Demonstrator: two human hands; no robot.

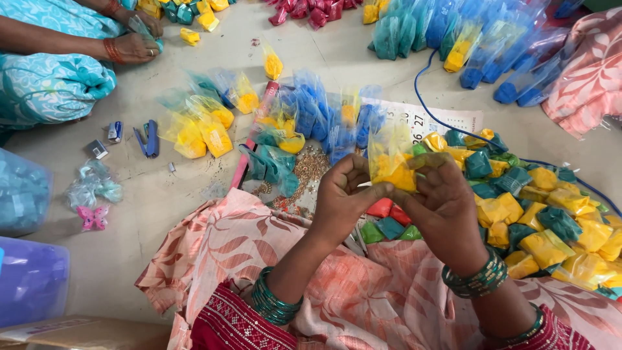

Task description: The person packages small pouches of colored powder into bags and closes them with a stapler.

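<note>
Small clear packet of yellow powder [392, 165] was pinched between both hands over the lap, left hand [346, 198] and right hand [444, 204] each closed on its lower part. Just right sat a heap of yellow and teal packets [544, 223] on the floor [162, 201]; a blue stapler [148, 138] lay well off left.

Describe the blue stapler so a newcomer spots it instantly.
Start at the co-worker in turquoise at top left. On the bare floor just below lies the blue stapler, left of the yellow powder packets. It is the only hinged, hard tool among soft bags.
</note>
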